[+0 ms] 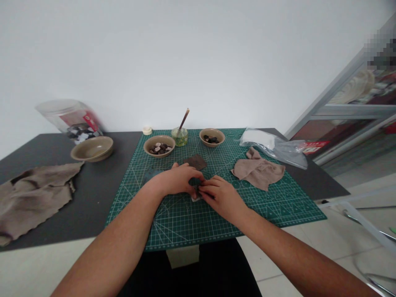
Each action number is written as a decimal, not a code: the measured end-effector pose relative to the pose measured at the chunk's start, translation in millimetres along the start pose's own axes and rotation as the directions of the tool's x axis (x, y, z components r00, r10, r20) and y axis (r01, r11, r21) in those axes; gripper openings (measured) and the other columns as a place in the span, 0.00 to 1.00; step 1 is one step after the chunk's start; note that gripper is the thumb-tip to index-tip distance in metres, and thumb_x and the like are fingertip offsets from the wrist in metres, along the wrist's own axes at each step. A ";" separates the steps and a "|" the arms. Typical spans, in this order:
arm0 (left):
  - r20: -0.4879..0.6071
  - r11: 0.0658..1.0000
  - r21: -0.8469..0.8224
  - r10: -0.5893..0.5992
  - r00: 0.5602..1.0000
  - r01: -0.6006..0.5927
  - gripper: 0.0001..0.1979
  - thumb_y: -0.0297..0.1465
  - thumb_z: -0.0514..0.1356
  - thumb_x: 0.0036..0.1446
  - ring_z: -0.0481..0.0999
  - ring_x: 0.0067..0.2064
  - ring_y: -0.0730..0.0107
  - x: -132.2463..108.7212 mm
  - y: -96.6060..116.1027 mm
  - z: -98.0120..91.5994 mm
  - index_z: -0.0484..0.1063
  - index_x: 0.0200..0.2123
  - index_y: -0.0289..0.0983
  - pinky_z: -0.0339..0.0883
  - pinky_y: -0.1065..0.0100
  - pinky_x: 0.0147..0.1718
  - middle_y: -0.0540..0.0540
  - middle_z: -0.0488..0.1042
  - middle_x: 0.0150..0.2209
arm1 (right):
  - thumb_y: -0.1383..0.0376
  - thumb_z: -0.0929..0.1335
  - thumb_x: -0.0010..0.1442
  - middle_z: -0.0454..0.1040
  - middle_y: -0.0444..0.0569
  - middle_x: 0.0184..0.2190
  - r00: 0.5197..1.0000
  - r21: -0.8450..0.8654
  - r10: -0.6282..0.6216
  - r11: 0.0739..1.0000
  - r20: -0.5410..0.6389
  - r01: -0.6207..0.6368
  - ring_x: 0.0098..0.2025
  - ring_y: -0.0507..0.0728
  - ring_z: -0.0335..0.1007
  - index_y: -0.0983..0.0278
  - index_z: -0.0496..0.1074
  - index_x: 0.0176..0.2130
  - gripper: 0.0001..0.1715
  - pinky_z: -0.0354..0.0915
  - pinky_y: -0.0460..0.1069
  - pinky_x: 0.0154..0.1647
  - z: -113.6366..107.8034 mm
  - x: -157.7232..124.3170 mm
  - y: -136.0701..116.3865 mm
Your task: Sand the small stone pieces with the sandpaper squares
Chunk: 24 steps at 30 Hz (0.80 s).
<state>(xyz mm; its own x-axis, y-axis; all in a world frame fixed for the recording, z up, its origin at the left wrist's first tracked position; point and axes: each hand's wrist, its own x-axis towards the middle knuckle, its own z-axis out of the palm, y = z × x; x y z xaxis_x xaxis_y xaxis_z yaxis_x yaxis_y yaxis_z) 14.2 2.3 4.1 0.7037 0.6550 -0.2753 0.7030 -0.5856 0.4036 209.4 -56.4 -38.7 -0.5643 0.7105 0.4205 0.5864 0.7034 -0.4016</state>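
Observation:
My left hand [176,180] and my right hand [221,196] meet over the green cutting mat [173,227]. Their fingertips close on a small flat piece [195,199], pale at its lower edge and darker above; my fingers hide most of it. Just beyond my left hand lies a dark brownish square sheet [196,161]. A bluish flat sheet [150,175] is partly covered by my left wrist. Behind the hands stand a bowl [145,146] of dark and pale small pieces, a clear cup [182,140] of yellow-green liquid with a brown stick [185,119] in it, and another bowl [202,137] with black pieces.
A crumpled brown cloth [261,171] and a clear plastic bag [287,154] lie right. Left are a larger cloth [34,194], a tan bowl [93,149] and a tilted clear jar [71,117]. A small cream lid-like object [147,130] sits by the wall; a metal-framed shelf [349,110] stands right.

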 end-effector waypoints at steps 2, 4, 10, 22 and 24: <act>-0.001 1.000 -0.008 -0.007 1.000 0.007 0.19 0.41 0.63 0.51 0.65 0.54 0.51 -0.3 0.5 -0.2 0.72 0.48 0.48 0.50 0.47 0.53 0.48 0.76 0.46 | 0.69 0.69 0.60 0.80 0.48 0.39 0.999 0.038 -0.039 0.999 0.005 0.039 0.41 0.56 0.71 0.62 0.79 0.37 0.07 0.70 0.52 0.43 0.0 -0.3 1.2; -0.005 1.000 -0.020 -0.002 1.000 0.002 0.20 0.40 0.63 0.51 0.65 0.54 0.51 -0.6 0.8 -0.5 0.72 0.49 0.49 0.50 0.47 0.53 0.48 0.76 0.47 | 0.68 0.69 0.61 0.80 0.48 0.39 0.999 0.049 -0.047 0.998 0.009 0.046 0.41 0.56 0.71 0.62 0.79 0.38 0.07 0.70 0.52 0.42 0.1 0.0 1.8; -0.007 1.000 -0.020 -0.007 1.000 0.006 0.20 0.39 0.63 0.51 0.65 0.55 0.50 -2.1 1.7 -1.2 0.73 0.49 0.49 0.50 0.46 0.54 0.48 0.76 0.47 | 0.69 0.68 0.61 0.80 0.48 0.40 0.999 0.046 -0.044 0.998 0.020 0.043 0.42 0.57 0.71 0.61 0.79 0.38 0.08 0.69 0.53 0.44 1.0 -0.2 1.6; -0.023 0.999 -0.031 -0.031 0.999 0.030 0.21 0.41 0.63 0.51 0.64 0.57 0.48 -3.8 0.4 0.4 0.72 0.50 0.50 0.50 0.41 0.55 0.48 0.75 0.50 | 0.70 0.69 0.59 0.80 0.49 0.40 0.999 0.023 0.031 0.999 0.007 -0.032 0.41 0.57 0.71 0.64 0.78 0.39 0.07 0.69 0.53 0.44 3.0 -2.0 -6.7; -0.017 0.999 -0.031 -0.029 0.999 0.028 0.21 0.40 0.63 0.51 0.65 0.56 0.49 -3.8 0.8 -0.4 0.72 0.50 0.51 0.51 0.41 0.55 0.47 0.75 0.50 | 0.70 0.69 0.60 0.80 0.49 0.40 0.998 0.007 0.062 0.998 -0.005 -0.062 0.40 0.57 0.71 0.63 0.78 0.39 0.08 0.69 0.53 0.43 3.1 -2.1 -7.5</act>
<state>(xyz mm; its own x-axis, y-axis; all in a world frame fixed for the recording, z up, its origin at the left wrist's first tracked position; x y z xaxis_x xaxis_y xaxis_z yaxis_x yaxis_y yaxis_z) 12.0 -0.5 5.8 0.6812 0.6797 -0.2719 0.7192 -0.5518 0.4223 204.4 -63.1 -39.0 -0.5240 0.7524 0.3990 0.6161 0.6584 -0.4324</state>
